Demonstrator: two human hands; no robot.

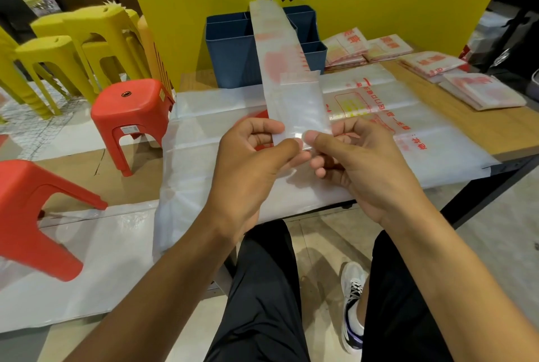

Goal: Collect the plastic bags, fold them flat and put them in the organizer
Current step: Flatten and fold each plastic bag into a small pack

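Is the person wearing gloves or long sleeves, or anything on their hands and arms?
No gloves. The left hand and right hand are bare, with no rings or watch showing. Both forearms are bare too, with no sleeves in view. Lower down you see black trousers and a white trainer with black laces.

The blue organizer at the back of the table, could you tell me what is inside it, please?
The blue organizer shows empty-looking divided compartments at its top; the folded bag strip held up by both hands covers its middle, so contents there cannot be seen.

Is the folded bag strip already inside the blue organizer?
No. Both the left hand and right hand pinch the folded bag strip in front of the blue organizer.
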